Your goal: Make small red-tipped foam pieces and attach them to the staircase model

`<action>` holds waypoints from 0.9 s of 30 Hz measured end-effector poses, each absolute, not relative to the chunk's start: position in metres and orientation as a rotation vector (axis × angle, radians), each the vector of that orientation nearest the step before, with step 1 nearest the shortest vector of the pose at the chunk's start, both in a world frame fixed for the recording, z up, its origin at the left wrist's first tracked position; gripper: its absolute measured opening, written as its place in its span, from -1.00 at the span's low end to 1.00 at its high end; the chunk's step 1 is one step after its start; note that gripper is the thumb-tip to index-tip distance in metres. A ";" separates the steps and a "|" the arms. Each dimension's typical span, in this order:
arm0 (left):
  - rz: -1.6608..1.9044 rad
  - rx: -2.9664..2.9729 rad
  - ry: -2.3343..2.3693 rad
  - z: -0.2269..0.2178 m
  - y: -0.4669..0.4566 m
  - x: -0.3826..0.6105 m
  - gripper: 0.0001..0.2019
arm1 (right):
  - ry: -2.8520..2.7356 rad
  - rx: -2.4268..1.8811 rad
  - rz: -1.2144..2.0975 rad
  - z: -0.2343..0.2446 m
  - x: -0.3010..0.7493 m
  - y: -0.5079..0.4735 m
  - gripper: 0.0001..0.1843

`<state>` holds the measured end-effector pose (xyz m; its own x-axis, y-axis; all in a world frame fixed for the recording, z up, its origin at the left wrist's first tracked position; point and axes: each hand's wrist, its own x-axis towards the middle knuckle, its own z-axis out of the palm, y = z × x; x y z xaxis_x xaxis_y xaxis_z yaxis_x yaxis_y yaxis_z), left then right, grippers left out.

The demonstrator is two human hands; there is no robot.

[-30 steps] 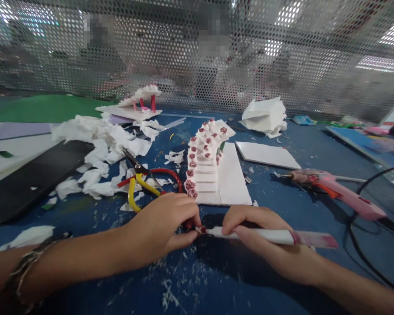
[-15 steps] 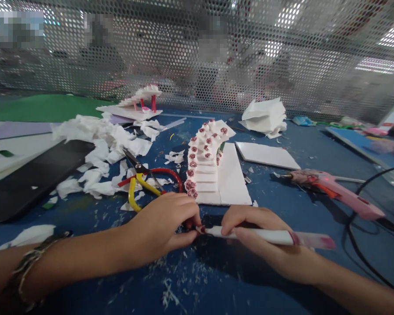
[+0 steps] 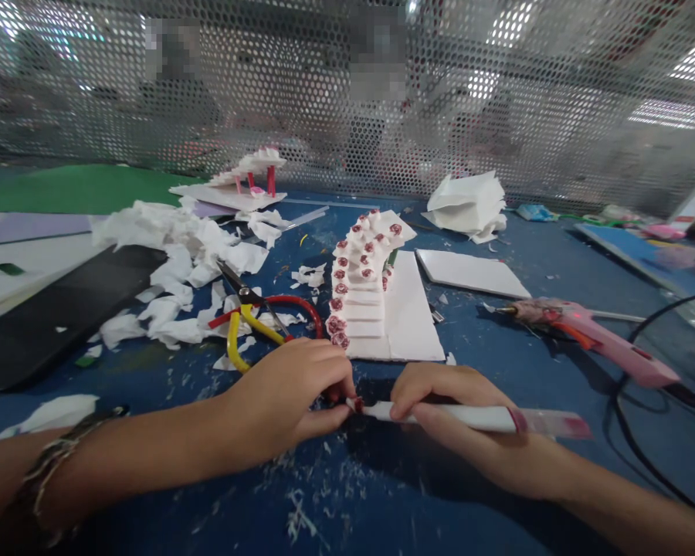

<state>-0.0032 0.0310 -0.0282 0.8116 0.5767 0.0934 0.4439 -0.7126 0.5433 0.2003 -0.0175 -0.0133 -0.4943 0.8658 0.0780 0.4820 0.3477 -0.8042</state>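
My left hand (image 3: pixel 306 390) is closed in a pinch around a small white-and-dark-red paper rose (image 3: pixel 357 403), mostly hidden by the fingers. In my right hand (image 3: pixel 457 390) is a white marker (image 3: pixel 489 418) with a clear, pink-stained end, held level. Its tip points left and meets the rose or sits right beside it; I cannot tell which. Just beyond both hands stands a white model staircase (image 3: pixel 364 313) on a white board (image 3: pixel 412 316). Red-tinted paper roses run along its left side and cluster on the upper steps.
Red-and-yellow-handled scissors (image 3: pixel 240 328) and torn white paper (image 3: pixel 174 239) lie left, near a black phone (image 3: pixel 52 324). A pink glue gun (image 3: pixel 602 336) with a black cable rests right. Behind are a second model (image 3: pixel 255 174), folded paper (image 3: pixel 466 205) and a perforated metal screen (image 3: pixel 313 100).
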 end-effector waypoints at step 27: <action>0.353 2.475 0.757 -0.029 0.030 -0.002 -0.96 | -2.075 -1.243 1.055 -0.015 0.203 -0.016 -0.83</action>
<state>-0.0025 0.0304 -0.0290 0.8095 0.5799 0.0920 0.4436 -0.7066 0.5514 0.2031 -0.0165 -0.0146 -0.4595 0.8878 0.0257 0.5024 0.2836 -0.8168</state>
